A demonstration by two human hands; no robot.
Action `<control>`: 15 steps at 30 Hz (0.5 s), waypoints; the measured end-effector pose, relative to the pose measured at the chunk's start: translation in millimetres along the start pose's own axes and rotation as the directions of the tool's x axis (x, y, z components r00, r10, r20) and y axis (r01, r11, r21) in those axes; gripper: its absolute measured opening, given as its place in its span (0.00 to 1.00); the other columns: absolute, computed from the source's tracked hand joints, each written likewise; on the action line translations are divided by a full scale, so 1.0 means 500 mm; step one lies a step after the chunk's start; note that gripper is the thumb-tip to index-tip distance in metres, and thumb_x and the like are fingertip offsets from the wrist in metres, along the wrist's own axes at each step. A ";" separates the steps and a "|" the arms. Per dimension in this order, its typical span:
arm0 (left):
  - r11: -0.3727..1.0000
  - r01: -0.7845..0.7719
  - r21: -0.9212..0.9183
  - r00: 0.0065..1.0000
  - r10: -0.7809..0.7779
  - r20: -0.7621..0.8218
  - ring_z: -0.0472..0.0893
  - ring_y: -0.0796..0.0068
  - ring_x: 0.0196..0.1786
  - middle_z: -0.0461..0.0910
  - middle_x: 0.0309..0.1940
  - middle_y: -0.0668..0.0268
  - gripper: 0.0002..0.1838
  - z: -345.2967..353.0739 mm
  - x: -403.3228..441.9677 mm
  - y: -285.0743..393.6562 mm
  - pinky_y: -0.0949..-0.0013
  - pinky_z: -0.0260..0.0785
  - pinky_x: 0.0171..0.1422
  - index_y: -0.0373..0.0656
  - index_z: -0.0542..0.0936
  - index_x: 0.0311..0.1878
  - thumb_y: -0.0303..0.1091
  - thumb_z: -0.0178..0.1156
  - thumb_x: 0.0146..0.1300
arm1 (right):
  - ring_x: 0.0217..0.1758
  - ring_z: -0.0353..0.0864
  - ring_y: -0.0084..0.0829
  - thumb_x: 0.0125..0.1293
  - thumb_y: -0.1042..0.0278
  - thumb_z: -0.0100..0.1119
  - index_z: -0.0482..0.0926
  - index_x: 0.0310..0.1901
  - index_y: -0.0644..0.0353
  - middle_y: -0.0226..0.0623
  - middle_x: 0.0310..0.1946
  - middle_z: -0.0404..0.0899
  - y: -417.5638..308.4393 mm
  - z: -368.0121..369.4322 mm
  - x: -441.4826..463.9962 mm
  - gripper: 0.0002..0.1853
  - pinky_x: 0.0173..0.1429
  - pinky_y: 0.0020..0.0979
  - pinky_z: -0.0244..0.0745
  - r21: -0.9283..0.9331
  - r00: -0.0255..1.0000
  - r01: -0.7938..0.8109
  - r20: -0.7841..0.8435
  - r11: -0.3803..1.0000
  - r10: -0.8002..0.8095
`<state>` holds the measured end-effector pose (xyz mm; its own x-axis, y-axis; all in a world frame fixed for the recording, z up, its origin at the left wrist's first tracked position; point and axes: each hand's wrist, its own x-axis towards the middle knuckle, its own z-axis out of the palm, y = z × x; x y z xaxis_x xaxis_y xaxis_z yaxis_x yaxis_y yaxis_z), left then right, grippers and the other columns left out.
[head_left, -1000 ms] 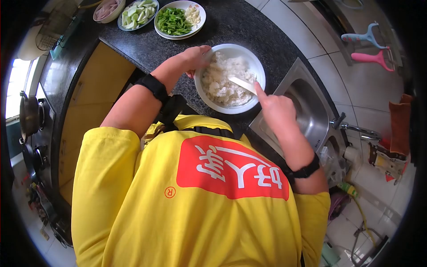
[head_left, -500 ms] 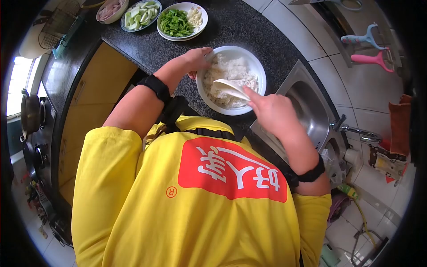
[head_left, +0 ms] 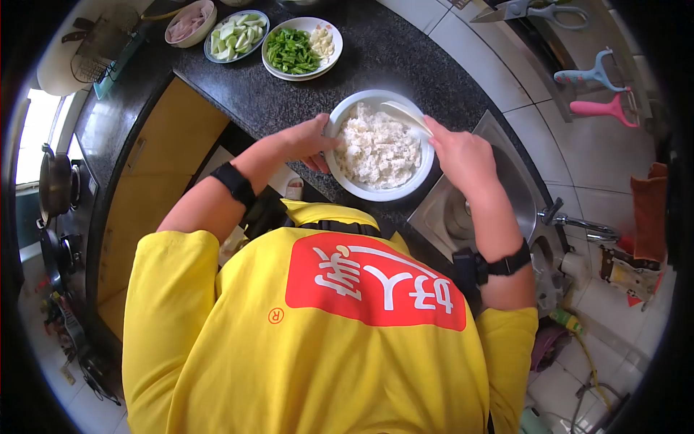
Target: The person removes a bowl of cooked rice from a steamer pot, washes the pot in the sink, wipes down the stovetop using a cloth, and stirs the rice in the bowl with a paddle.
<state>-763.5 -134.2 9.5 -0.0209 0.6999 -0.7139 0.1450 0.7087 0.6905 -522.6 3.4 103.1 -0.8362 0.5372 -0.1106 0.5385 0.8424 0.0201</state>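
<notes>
A white bowl [head_left: 383, 194] of cooked rice [head_left: 379, 148] stands on the dark speckled counter, beside the sink. My left hand [head_left: 312, 142] grips its left rim, with the thumb at the edge and the fingers below on the outside. In my right hand [head_left: 463, 155] is a white rice paddle [head_left: 406, 113], held by its handle. The paddle's blade lies at the upper right inside edge of the bowl, next to the rice; its tip may touch the grains, I cannot tell.
Behind the bowl are a plate of cut green peppers and garlic [head_left: 293, 52], a plate of pale green slices [head_left: 236, 36] and a bowl of raw meat [head_left: 189, 23]. A steel sink [head_left: 448, 217] with a faucet [head_left: 578, 223] lies right. Peelers [head_left: 589, 76] and scissors [head_left: 557, 14] hang on the wall.
The paddle has moved from the middle of the rice to the bowl's upper right edge, and my right hand rose with it. My left hand still holds the rim. The whole view has shifted slightly.
</notes>
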 end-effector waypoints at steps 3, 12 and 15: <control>0.996 -0.006 -0.085 1.000 0.004 -0.024 0.84 0.61 0.29 0.78 0.39 0.49 0.37 0.006 -0.001 0.007 0.65 0.80 0.30 0.45 0.42 0.68 0.31 0.54 0.63 | 0.29 0.83 0.40 0.62 0.66 0.49 0.73 0.57 0.49 0.41 0.25 0.81 0.008 0.050 0.062 0.19 0.34 0.39 0.77 -0.121 0.999 0.041 0.038 0.992 -0.037; 0.991 -0.065 -0.119 0.993 0.052 -0.106 0.82 0.65 0.21 0.79 0.26 0.54 0.30 0.012 0.017 0.001 0.67 0.78 0.24 0.39 0.55 0.63 0.27 0.55 0.59 | 0.20 0.81 0.29 0.55 0.71 0.52 0.73 0.56 0.57 0.30 0.18 0.80 -0.067 0.081 0.105 0.24 0.23 0.32 0.75 -0.288 0.924 0.381 0.088 0.879 -0.372; 0.992 -0.106 -0.065 0.984 0.096 -0.148 0.82 0.65 0.21 0.79 0.26 0.54 0.30 0.011 0.027 0.009 0.66 0.78 0.23 0.39 0.57 0.62 0.26 0.56 0.57 | 0.16 0.78 0.31 0.52 0.73 0.52 0.71 0.58 0.56 0.32 0.16 0.77 -0.065 0.066 0.056 0.27 0.22 0.32 0.72 -0.276 0.928 0.369 0.048 0.887 -0.371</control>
<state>-757.6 -122.2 2.2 -0.1535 0.7699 -0.6195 0.0815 0.6346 0.7685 -560.1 -10.0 66.7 -0.9701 0.1842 -0.1578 0.1408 0.9575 0.2518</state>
